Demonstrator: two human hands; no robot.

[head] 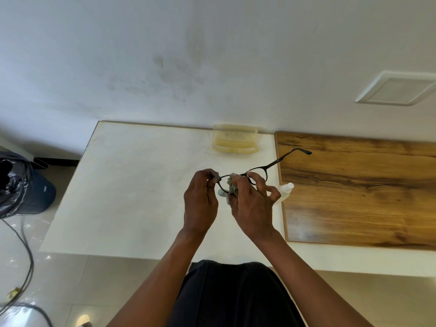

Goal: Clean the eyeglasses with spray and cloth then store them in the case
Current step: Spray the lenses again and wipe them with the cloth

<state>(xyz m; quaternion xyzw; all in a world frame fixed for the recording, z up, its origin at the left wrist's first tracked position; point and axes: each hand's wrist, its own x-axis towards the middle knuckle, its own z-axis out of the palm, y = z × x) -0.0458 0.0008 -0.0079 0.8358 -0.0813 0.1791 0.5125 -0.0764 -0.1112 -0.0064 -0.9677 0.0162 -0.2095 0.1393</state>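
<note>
Black-framed eyeglasses (271, 165) hang in the air above the white table (132, 185), one temple stretched out to the right. My left hand (200, 201) pinches the frame's left end. My right hand (252, 206) pinches a pale grey-green cloth (230, 188) round the left lens. Behind my right hand, a white spray bottle (286, 190) sits at the table's right edge, partly hidden. The translucent yellowish case (234, 139) stands open at the back of the table against the wall.
A wooden board (358, 192) adjoins the white table on the right. A bin lined with a black bag (16, 185) stands on the floor at the left, with cables (28, 260) trailing near it. The wall rises directly behind the table.
</note>
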